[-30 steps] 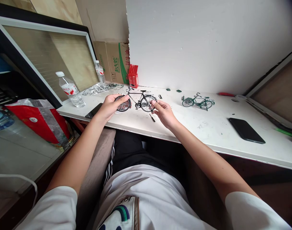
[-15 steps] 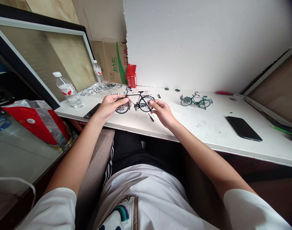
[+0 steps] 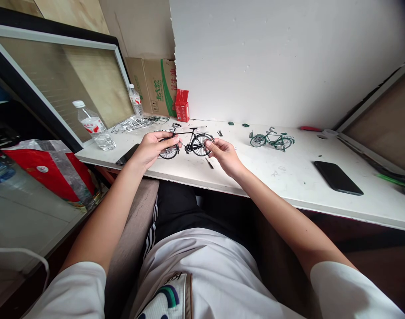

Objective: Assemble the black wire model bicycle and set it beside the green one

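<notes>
A black model bicycle is held up between my two hands near the table's front edge, its handlebar to the left. My left hand pinches its front part, just above the front wheel, between thumb and fingers. At the other end, the fingers of my right hand close on the rim area of the rear wheel. A small dark tool with a thin tip lies on the table below the rear wheel. Further right stands a green model bicycle, touched by neither hand.
Water bottles, a red box and parts frames occupy the white table's left and back. A black phone lies at right; another dark flat object lies by my left wrist. Small loose pieces lie behind.
The black model bicycle has tilted slightly, its handlebar shifting a little left and down. Both hands keep their hold on it. Other things stay in place.
</notes>
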Available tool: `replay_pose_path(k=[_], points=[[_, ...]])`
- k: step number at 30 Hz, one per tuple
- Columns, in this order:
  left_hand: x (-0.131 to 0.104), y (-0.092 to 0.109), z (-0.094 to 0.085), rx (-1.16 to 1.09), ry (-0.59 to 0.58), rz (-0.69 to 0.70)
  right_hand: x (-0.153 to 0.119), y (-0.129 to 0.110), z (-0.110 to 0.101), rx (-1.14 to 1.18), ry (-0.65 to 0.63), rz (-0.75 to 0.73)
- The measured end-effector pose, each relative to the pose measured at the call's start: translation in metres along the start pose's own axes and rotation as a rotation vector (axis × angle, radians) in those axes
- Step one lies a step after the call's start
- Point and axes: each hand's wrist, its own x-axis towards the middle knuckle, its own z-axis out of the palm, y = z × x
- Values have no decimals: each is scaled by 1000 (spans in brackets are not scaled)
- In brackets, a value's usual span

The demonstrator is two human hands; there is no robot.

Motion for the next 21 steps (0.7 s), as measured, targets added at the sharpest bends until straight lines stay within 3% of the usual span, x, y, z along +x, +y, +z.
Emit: replay_pose_path(k=[10, 21], points=[[-2, 4, 6, 57, 100, 140, 3, 5, -2, -15, 27, -23], [-1, 2, 2, 53, 101, 125, 5, 7, -6, -31, 48, -69]])
